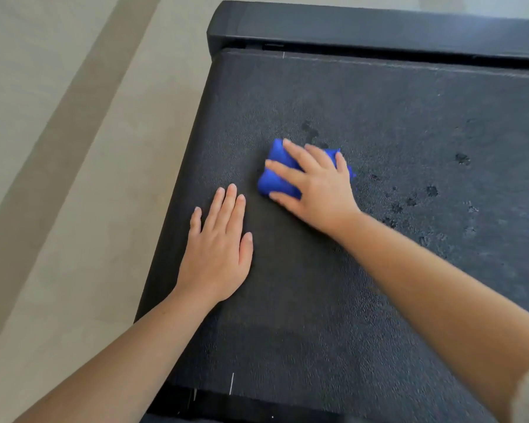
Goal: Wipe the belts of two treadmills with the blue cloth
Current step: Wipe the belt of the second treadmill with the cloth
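Right hand [316, 186] presses the bunched blue cloth [277, 175] against the dark treadmill belt [379, 117] at frame centre, fingers spread and curled over it. Left hand [219, 248] lies flat on the belt just beside, lower left, fingers straight. Dark spots [431, 190] mark the belt at right.

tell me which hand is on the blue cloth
The right hand: it holds the bunched blue cloth against the treadmill belt. The left hand lies flat on the bare belt beside it, touching no cloth.
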`<state>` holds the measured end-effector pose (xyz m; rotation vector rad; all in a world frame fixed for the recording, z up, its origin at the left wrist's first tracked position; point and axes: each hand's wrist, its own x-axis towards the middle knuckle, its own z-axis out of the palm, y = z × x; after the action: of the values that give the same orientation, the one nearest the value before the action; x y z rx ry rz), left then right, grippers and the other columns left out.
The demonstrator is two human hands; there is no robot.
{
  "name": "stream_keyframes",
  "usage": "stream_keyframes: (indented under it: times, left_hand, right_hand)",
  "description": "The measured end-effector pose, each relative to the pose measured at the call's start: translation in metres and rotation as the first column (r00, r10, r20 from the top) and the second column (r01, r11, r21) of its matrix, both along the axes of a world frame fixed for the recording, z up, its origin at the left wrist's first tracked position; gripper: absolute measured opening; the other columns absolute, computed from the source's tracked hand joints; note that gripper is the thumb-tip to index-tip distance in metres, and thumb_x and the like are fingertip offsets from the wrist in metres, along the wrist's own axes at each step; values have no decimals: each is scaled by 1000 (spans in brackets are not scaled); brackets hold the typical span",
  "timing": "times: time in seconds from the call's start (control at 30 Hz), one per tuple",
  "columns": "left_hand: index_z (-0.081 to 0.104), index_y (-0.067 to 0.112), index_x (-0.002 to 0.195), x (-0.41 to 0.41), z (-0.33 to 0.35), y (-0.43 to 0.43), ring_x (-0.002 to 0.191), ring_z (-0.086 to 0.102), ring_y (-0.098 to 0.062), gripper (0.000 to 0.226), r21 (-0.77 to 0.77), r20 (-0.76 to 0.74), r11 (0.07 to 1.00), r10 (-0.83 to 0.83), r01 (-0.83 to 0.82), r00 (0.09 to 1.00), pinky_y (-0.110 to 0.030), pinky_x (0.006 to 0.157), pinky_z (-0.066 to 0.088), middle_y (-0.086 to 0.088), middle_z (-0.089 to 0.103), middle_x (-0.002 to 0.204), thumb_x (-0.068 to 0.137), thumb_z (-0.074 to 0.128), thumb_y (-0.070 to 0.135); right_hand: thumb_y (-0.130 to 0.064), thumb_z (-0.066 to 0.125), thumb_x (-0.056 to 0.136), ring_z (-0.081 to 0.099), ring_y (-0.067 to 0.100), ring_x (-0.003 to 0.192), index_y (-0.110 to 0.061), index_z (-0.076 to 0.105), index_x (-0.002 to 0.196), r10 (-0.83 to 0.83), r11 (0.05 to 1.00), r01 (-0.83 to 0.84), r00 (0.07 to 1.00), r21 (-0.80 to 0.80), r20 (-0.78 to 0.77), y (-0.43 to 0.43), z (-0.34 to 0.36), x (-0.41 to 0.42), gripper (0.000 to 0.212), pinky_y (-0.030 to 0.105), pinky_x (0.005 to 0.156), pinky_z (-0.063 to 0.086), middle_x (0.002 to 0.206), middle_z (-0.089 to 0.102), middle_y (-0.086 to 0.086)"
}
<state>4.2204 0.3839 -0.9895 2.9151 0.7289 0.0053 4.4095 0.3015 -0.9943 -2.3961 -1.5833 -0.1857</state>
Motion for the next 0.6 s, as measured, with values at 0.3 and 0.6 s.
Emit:
stream_keyframes:
  times: [0.3,0.6]
  left_hand:
    - [35,4,140,2,1,0,138,27,-27,60,19,-27,1000,25,-24,999,-53,104,29,-12,29,150,91,22,34]
    - [33,5,141,0,-3,0,139,22,-23,56,52,-11,999,15,-14,1000,-52,105,24,-10,26,151,93,23,33]
  right_hand:
    - [-54,45,82,52,36,114,-29,61,123,7,1000,-7,1000,13,-22,30,0,22,51,62,89,34,137,50,9]
    - [-57,43,81,52,35,118,-32,59,125,220,976,-220,975,1,8,21,-1,51,53,66,90,34,139,49,6]
